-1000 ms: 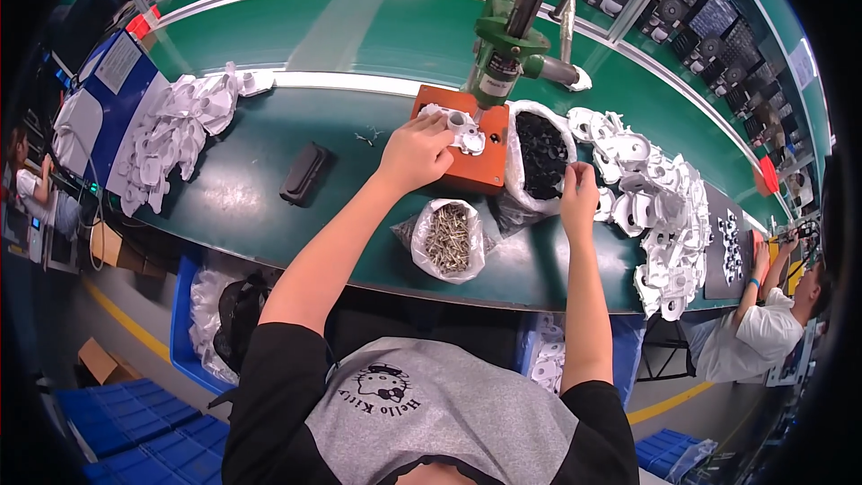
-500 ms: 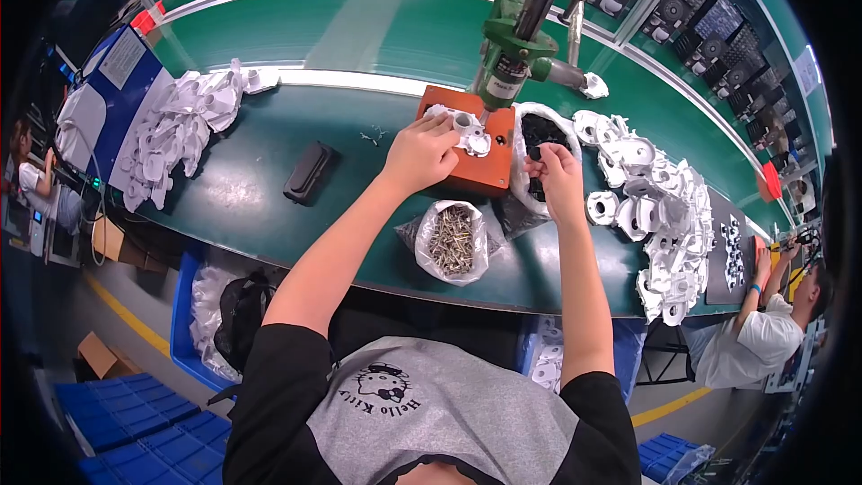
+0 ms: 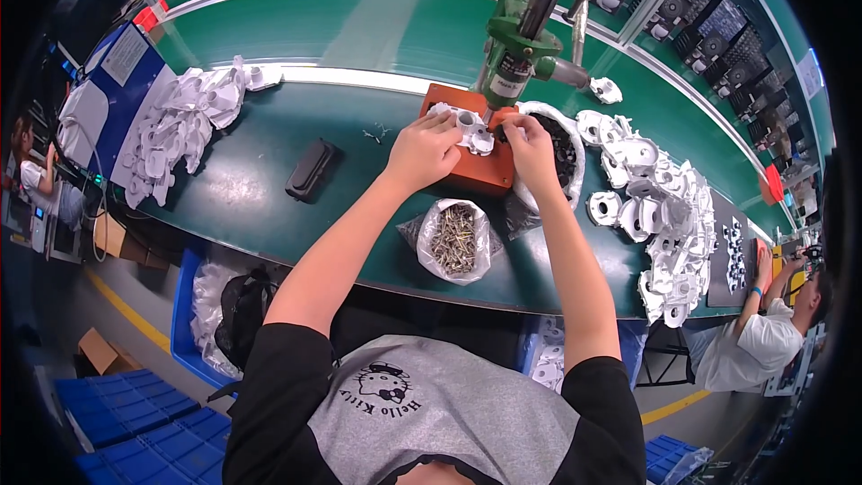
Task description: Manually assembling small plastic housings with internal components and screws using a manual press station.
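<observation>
A white plastic housing (image 3: 470,130) lies on an orange block (image 3: 482,172) beneath a green press (image 3: 510,72). My left hand (image 3: 422,153) is closed on the housing's left side, its fingertips over the edge. Just right of the housing, my right hand (image 3: 532,154) pinches a small black piece, mostly hidden by the fingers, close to the press's lower tip. A white bag of black pieces (image 3: 564,148) stands beside that hand. Nearer to me, a bag of metal screws (image 3: 454,241) sits open on the green table (image 3: 242,189).
White plastic housings (image 3: 184,126) are heaped at the left, and more white housings (image 3: 660,207) cover the table's right side. A black case (image 3: 313,169) lies left of my forearm. Another person (image 3: 754,341) works at the far right. Blue bins (image 3: 135,413) stand below.
My right hand has moved left and up from the bag of black pieces to the housing under the press, carrying the black piece. My left hand has stayed on the housing.
</observation>
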### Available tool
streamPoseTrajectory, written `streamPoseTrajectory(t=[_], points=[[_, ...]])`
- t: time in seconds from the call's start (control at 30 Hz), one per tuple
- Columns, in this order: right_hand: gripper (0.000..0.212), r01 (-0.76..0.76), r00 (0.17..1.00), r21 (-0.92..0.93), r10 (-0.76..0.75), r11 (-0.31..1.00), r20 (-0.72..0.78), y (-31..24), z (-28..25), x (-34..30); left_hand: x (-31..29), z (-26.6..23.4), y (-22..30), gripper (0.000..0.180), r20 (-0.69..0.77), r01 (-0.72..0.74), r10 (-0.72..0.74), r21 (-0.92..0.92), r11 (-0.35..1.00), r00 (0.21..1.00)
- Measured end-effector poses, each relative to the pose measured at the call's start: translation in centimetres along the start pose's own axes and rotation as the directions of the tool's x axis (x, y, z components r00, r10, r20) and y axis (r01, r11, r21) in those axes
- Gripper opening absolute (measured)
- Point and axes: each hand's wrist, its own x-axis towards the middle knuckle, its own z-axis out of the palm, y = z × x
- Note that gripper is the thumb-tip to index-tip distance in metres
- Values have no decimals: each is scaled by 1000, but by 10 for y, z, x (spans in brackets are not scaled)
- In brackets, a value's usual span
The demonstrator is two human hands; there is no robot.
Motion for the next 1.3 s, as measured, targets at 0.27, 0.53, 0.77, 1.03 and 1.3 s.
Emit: streamPoseTrajectory(t=[0.27, 0.53, 0.77, 1.03, 1.3], points=[[14, 166, 986, -181, -169, 969, -4, -5, 22, 7, 1, 0, 1, 10, -4, 4, -4, -5, 1000, 1000], [12, 190, 974, -244, -213, 951, -72, -3, 29, 4, -2, -2, -1, 11, 14, 22, -22, 9, 1000, 1000], [14, 168, 983, -376, -185, 911, -7, -17, 25, 0, -4, 0, -4, 13, 8, -8, 8, 9, 1000, 1000], [26, 199, 974, -93, -207, 976, -94, -12, 15, -23, -2, 0, -1, 15, 6, -3, 3, 4, 1000, 1000], [6, 190, 957, -7, -184, 982, 224, -61, -9, -81, -4, 1, -4, 16, 0, -6, 6, 24, 1000, 1000]])
